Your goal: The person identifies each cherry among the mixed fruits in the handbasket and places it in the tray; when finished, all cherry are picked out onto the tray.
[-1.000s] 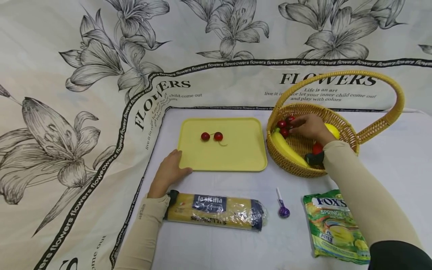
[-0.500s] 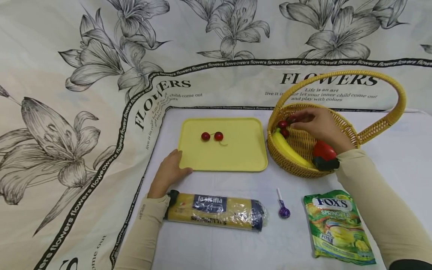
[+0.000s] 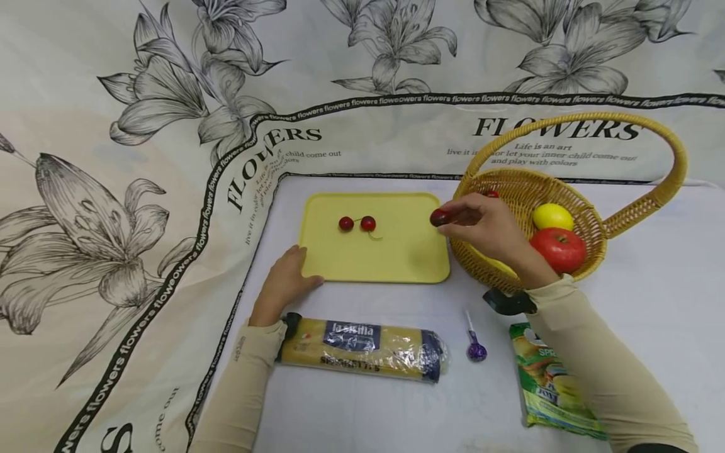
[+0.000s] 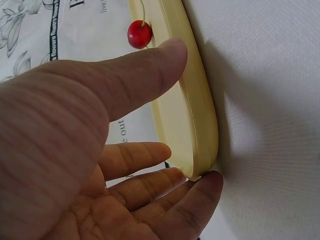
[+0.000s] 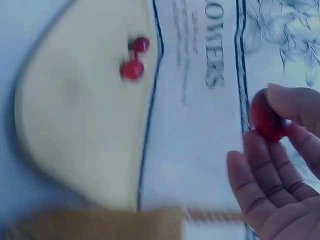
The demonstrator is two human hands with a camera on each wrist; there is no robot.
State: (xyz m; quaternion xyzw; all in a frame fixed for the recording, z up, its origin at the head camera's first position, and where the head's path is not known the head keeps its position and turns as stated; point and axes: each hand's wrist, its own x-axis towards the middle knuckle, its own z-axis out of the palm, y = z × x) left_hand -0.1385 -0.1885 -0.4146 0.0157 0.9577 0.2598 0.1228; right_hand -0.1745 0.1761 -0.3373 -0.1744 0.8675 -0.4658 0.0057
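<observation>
In the head view my right hand (image 3: pixel 493 229) holds a dark red cherry (image 3: pixel 438 218) at its fingertips, over the right edge of the yellow tray (image 3: pixel 396 264). The right wrist view shows this cherry (image 5: pixel 266 116) between thumb and fingers. Two cherries (image 3: pixel 368 223) with stems lie on the tray, left of its middle. My left hand (image 3: pixel 287 280) rests at the tray's near left corner, its thumb (image 4: pixel 172 60) along the near rim and its fingers by the left side. Beside my right hand stands a wicker basket (image 3: pixel 657 201), partly hidden by that hand.
The basket has a tall handle and holds a red apple (image 3: pixel 559 250), a lemon (image 3: pixel 552 217), a partly hidden banana (image 3: pixel 501 267) and cherry (image 3: pixel 491 194). Nearer lie a spaghetti pack (image 3: pixel 362 349), a purple lollipop (image 3: pixel 476 350) and a green Fox's bag (image 3: pixel 549 384), partly under the right sleeve.
My right hand has taken a cherry from the basket and moved left with it to the tray's right edge. The left hand stays at the tray corner.
</observation>
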